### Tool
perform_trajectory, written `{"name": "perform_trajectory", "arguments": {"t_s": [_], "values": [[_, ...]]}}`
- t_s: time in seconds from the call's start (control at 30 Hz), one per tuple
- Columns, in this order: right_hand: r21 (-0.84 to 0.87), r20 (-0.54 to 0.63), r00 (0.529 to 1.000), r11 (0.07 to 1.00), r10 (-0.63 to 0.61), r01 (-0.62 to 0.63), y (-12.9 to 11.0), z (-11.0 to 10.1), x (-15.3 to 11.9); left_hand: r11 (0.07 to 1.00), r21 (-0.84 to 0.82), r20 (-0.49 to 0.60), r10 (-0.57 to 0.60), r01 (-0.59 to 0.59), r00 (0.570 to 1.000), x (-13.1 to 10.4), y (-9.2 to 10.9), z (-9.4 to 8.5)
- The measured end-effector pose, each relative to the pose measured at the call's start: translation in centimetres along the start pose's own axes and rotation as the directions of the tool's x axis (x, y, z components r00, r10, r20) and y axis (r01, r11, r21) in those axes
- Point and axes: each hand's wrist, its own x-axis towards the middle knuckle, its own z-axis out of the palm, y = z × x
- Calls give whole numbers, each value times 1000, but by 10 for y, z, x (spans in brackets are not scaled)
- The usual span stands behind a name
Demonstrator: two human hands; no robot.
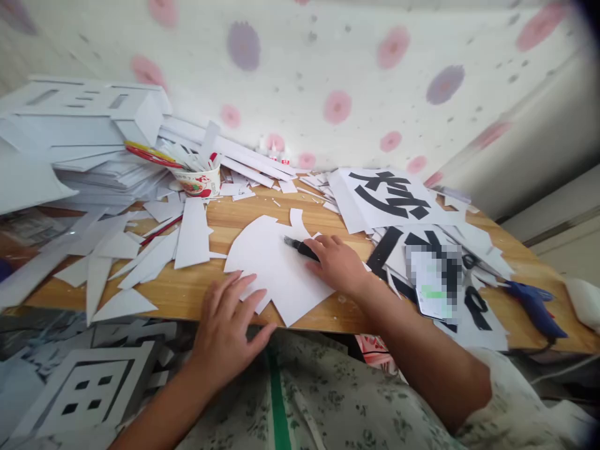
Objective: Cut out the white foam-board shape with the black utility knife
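White card (281,275) at near edge of wood table (180,305). Right hand (338,264) closed round black cutter (305,250) over card; left hand (227,328) spread at card's left, gripping nothing. Rightward: sheet (349,211), big black Chinese lettering (391,194). Phone (430,284) screen pixelated; cup (199,183) print illegible.

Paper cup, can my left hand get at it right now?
Probably yes: the left hand holds nothing, and only flat paper pieces seem to lie between it and the paper cup.
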Motion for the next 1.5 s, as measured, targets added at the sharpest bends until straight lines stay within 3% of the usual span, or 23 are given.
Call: {"name": "perform_trajectory", "arguments": {"t_s": [0.07, 0.13, 0.2, 0.23, 0.3, 0.33, 0.4, 0.47, 0.57, 0.73, 0.9, 1.07, 1.17, 1.23, 1.3, 1.33, 1.37, 1.47, 1.5], "values": [[-1, 48, 999, 1000, 10, -10, 0, 2, 10, 996, -72, 34, 54, -51, 998, -1, 5, 4], [72, 10, 1000, 997, 28, -29, 5, 0, 10, 990, -129, 67, 68, -59, 995, -1, 8, 9], [388, -91, 990, 919, 110, -67, 9, -6, 0, 985, -156, 84, 85, -72, 993, -1, 8, 14], [633, -139, 971, 772, 194, -63, 10, -9, -7, 984, -153, 91, 102, -87, 991, -1, 8, 16], [948, -84, 946, 318, 313, -21, 9, -15, -26, 984, -122, 92, 139, -127, 986, -1, 5, 19], [992, -67, 931, 123, 358, 25, 8, -17, -35, 984, -102, 82, 156, -147, 984, -1, 4, 19], [985, 26, 910, -164, 414, 46, 3, -16, -52, 982, -63, 57, 182, -179, 982, 0, 2, 19], [940, 145, 885, -340, 443, 17, -3, -11, -63, 979, -38, 34, 201, -200, 979, 1, 1, 19], [875, 279, 831, -483, 481, -14, -10, -1, -70, 976, -23, 22, 217, -216, 976, 2, 2, 17], [810, 418, 753, -584, 509, -54, -23, 3, -70, 974, -29, 20, 223, -223, 975, 3, 2, 18], [709, 574, 718, -677, 393, -197, -44, 2, -79, 980, -56, -7, 191, -191, 982, 1, 2, 21], [726, 533, 709, -680, 461, -103, -49, 1, -77, 951, -305, 57, 77, -56, 995, 6, 3, 4], [765, 478, 688, -643, 546, -21, -52, -3, -60, 838, -538, 152, -15, 95, 988, 16, 16, -9], [795, 418, 645, -602, 640, 83, -58, -5, -47, 723, -651, 340, 6, 231, 940, 24, 32, -12], [825, 343, 562, -527, 752, 202, -67, -5, -37, 607, -680, 534, 27, 410, 845, 30, 51, -8], [838, 313, 550, -498, 775, 225, -71, -5, -35, 546, -669, 596, -10, 503, 803, 30, 59, -5], [850, 279, 581, -478, 764, 221, -76, -5, -35, 481, -661, 632, -57, 577, 773, 30, 66, -2], [885, 212, 799, -457, 562, 87, -85, -2, -47, 329, -674, 648, -166, 661, 743, 25, 77, 6], [896, 210, 852, -443, 480, 29, -86, -1, -53, 293, -679, 654, -173, 673, 736, 22, 79, 8]]}}
